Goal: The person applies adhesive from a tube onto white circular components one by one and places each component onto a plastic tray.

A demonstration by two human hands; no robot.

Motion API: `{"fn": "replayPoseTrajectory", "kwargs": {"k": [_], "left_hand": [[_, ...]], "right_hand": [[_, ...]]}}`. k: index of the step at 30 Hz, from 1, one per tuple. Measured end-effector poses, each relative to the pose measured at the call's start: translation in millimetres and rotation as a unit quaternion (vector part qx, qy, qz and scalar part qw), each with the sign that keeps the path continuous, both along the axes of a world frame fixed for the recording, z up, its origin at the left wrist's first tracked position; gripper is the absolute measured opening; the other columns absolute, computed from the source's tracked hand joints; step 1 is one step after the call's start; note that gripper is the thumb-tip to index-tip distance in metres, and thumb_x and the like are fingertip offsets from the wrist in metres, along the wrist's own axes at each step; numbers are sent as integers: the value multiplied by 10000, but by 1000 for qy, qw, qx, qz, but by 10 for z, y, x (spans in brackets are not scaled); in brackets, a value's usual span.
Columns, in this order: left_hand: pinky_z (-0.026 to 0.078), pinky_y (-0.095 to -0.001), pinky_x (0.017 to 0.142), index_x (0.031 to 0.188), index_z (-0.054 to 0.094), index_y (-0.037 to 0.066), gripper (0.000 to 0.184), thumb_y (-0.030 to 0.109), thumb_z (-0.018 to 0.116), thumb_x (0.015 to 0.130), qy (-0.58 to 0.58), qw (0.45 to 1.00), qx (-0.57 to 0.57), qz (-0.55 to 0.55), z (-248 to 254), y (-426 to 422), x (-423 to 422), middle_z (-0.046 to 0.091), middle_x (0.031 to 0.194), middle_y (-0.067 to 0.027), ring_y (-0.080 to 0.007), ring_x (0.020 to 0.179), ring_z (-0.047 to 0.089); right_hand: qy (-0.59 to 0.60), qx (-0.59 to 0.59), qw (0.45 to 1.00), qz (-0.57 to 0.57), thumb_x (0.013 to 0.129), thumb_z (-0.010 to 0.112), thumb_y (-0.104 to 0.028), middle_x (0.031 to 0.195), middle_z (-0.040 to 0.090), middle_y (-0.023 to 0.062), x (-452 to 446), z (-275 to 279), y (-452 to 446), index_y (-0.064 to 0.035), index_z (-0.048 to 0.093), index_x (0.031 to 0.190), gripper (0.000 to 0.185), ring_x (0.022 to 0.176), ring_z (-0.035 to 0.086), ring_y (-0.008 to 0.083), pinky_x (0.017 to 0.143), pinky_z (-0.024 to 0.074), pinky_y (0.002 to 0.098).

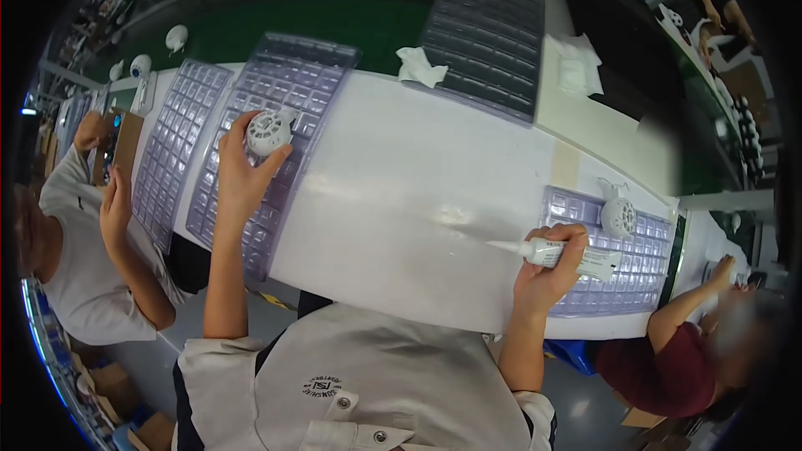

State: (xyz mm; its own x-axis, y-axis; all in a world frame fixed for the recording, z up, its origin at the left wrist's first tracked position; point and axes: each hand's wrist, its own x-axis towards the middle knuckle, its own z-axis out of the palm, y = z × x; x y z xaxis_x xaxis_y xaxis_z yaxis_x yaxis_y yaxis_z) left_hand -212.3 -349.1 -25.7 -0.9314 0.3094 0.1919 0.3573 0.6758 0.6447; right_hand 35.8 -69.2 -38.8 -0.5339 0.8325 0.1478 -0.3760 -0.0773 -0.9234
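Observation:
My left hand (242,171) grips a round white plastic housing with slotted openings (268,133), held above a clear compartmented tray (288,75). In my right hand (547,280) is a white glue tube (547,252), its long narrow nozzle pointing left over the white table (401,192). Beneath and beyond the tube lies another clear compartmented tray (643,271). A second slotted white housing (618,215) rests on that tray's far part, just beyond my right hand. The two hands are wide apart.
A dark-looking compartmented tray (489,33) lies at the back, with a crumpled white tissue (422,67) at its corner. More tissue (578,65) lies right of it. A co-worker in a light shirt (92,267) is at left; another in dark red (668,372) at right.

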Motion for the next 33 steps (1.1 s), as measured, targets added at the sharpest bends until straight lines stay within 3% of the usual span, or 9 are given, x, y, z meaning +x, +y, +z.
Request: {"fn": "replayPoseTrajectory", "kwargs": {"k": [4,6,8,11,13,17,22,27,33], "left_hand": [[330,-394,1082,1400,412,9,753,222,780,780,50,997,43,-32,-365,-192,-108,458,1398,-179,-316,1296,423],[288,-399,1116,1425,376,6,759,196,762,800,178,984,17,15,-96,77,118,412,1440,-179,-298,1340,382],[361,-425,1090,1406,404,19,650,117,706,839,216,976,36,11,265,520,540,455,1415,-163,-292,1272,480],[425,-371,1003,1244,549,14,479,42,712,795,38,964,125,-232,399,1227,1115,583,1255,-132,-253,1157,560],[462,-372,929,1211,562,2,485,70,748,769,-49,903,179,-388,405,1935,1564,602,1191,-156,-271,1097,587],[456,-405,897,1188,546,-27,595,262,796,732,59,899,178,-396,148,3155,2155,566,1172,-171,-349,1068,546],[457,-413,864,1183,528,-34,630,256,814,703,68,926,64,-366,30,3764,2364,543,1120,-153,-352,1030,542],[471,-398,871,1183,513,-32,646,222,821,675,18,895,161,-415,132,3489,2194,537,1061,-158,-343,1018,563],[458,-332,976,1228,506,-5,661,47,783,631,-107,883,211,-406,188,1956,1554,573,1158,-129,-227,1105,581]], "right_hand": [[-51,55,996,-41,1022,431,-328,722,463,26,121,27,77,-61,481,837,329,638,468,129,624,427,282],[-34,37,998,-42,1026,403,-318,648,435,28,170,216,51,-66,465,817,334,574,441,133,559,400,288],[13,67,994,-88,1029,395,-320,625,420,25,415,349,92,-71,456,807,339,540,416,128,531,379,285],[113,105,984,-86,1036,377,-322,578,390,18,602,547,64,-82,437,786,351,474,365,120,476,338,280],[201,119,957,-171,1046,360,-327,554,370,8,789,700,113,-96,410,762,369,408,276,107,416,256,266],[186,95,947,-244,1053,353,-329,553,359,0,1149,709,102,-96,417,768,373,394,255,97,398,240,251],[165,104,930,-313,1052,357,-330,554,350,-2,1557,621,23,-94,414,767,375,388,246,92,388,231,256],[170,79,931,-313,1052,356,-320,562,357,-3,1560,669,69,-91,416,769,369,396,262,86,407,252,250],[158,53,964,-209,1042,373,-319,569,370,0,1055,672,96,-89,419,771,359,431,312,86,439,294,260]]}}
